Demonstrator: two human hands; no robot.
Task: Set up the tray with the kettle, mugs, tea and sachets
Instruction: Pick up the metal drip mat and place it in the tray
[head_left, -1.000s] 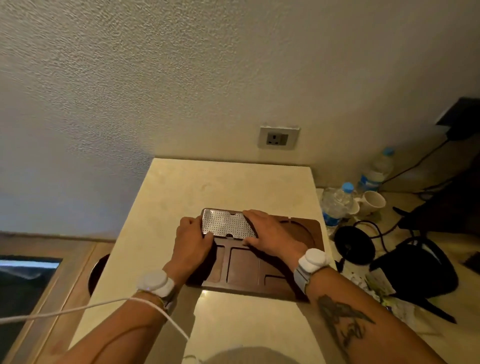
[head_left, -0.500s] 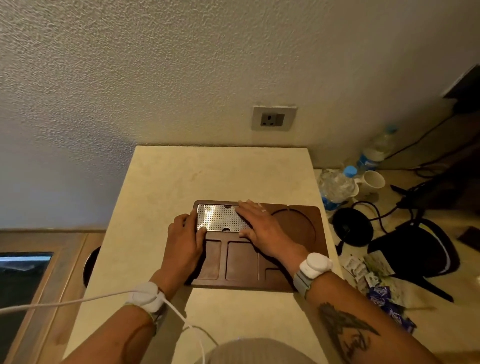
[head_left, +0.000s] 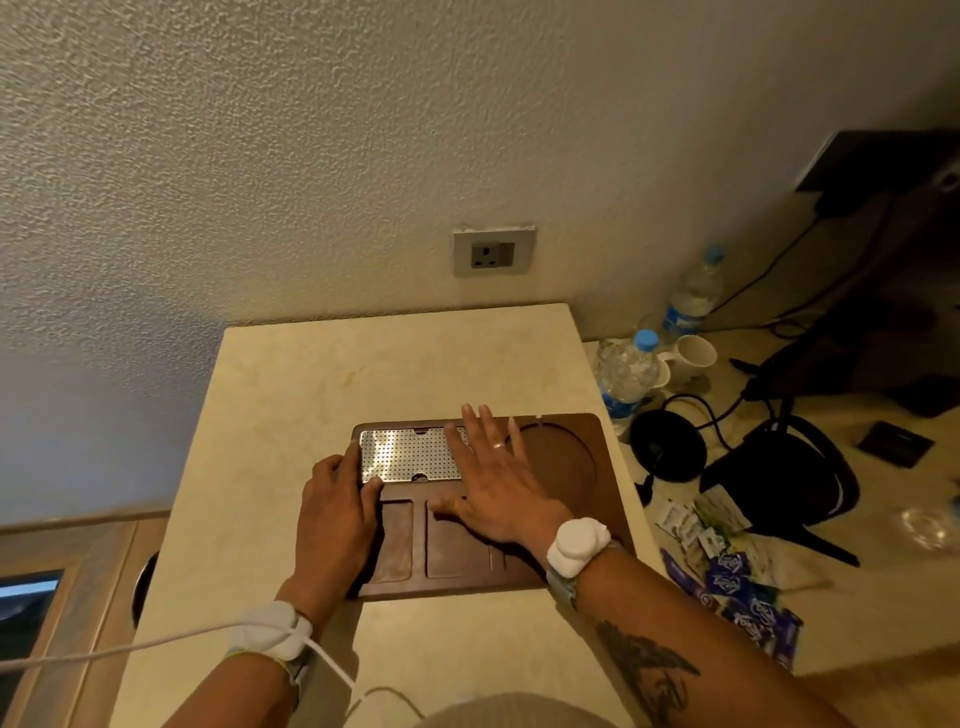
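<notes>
Fingers (head_left: 480, 431) on the right hand (head_left: 493, 488) are spread flat, holding nothing, pressing the perforated metal grate (head_left: 410, 454) into the wooden tray (head_left: 597, 467). The left hand (head_left: 337, 512), loosely curled, steadies the tray's left edge. Looks like tray prep is basically done; next he'll have to reach right for the sachets (head_left: 727, 566), kettle (head_left: 779, 478) and mugs (head_left: 693, 356).
</notes>
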